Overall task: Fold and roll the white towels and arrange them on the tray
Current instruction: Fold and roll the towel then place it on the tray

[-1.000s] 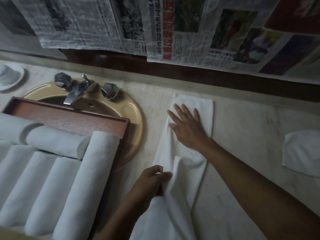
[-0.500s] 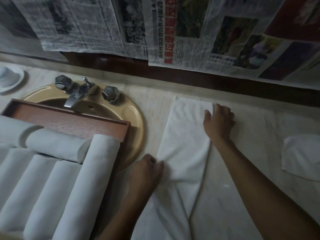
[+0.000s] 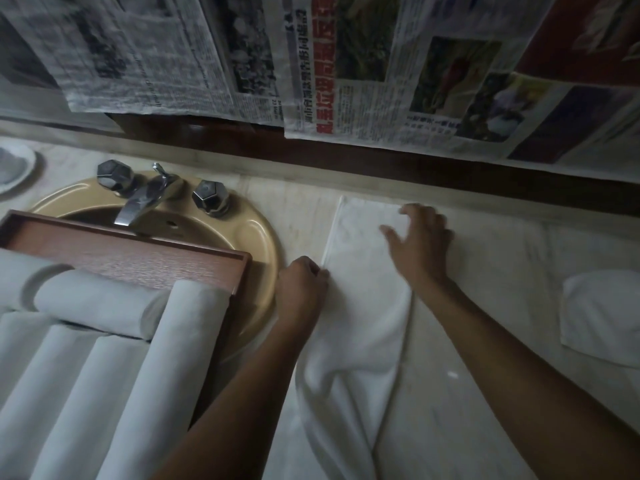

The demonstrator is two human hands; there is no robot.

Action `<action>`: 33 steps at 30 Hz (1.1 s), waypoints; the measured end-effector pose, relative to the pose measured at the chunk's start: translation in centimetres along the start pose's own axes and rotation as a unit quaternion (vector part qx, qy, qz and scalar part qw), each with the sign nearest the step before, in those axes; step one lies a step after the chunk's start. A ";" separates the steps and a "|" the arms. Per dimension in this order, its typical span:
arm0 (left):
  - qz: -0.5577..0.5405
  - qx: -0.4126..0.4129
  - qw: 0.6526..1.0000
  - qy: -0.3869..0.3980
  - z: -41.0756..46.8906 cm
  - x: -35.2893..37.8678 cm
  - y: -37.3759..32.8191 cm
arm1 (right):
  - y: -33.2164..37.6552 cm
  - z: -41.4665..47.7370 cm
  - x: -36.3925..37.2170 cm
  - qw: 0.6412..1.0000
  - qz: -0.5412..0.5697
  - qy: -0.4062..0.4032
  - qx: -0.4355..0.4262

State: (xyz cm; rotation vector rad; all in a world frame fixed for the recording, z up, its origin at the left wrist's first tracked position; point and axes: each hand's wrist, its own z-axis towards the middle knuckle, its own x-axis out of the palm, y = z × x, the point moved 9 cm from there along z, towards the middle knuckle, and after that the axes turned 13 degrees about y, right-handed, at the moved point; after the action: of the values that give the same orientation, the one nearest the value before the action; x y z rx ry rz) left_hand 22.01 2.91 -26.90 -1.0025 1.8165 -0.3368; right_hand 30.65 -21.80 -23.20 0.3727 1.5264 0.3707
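1. A long white folded towel (image 3: 363,306) lies flat on the pale stone counter (image 3: 491,358), just to the right of the sink (image 3: 258,237). Its far end is near the wall, and its near end is crumpled and runs out of the bottom of the view.
2. The left hand (image 3: 301,289) is at the left long edge of this towel. Its fingers are curled tight and grip that edge.
3. The right hand (image 3: 420,244) is over the far end of the towel, with the fingers spread wide and a little bent, holding nothing. It is blurred, so I cannot tell if the fingertips touch the cloth.
4. A brown wooden tray (image 3: 138,251) sits across the sink, below the metal tap (image 3: 138,202).
5. The rolled towels (image 3: 138,375) are in the tray. Several long rolls lie side by side, and two shorter rolls lie across their far ends.
6. Another white cloth (image 3: 602,317) rests on the counter at the right, well apart from the hands.
7. A small white dish (image 3: 19,168) stands at the far left.
8. Newspaper sheets (image 3: 381,81) hang on the wall above the counter.
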 end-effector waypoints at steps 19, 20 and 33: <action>-0.142 -0.086 0.985 0.039 -14.6 0.8 10.3 | 5.7 -2.4 9.2 0.931 -0.181 0.211 -0.237; -0.154 -0.088 0.983 0.038 -14.6 0.6 10.3 | 5.8 -2.4 9.2 0.933 -0.179 0.209 -0.233; 0.032 -0.033 0.993 0.105 -14.4 1.7 8.7 | 7.1 -10.1 10.2 0.925 -0.159 0.225 -0.262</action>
State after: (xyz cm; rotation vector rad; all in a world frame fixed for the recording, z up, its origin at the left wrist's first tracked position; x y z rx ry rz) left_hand 5.15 4.05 -26.62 -0.9817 2.0568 -0.3574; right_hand 20.65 -10.78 -29.17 -0.4081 1.8188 0.6134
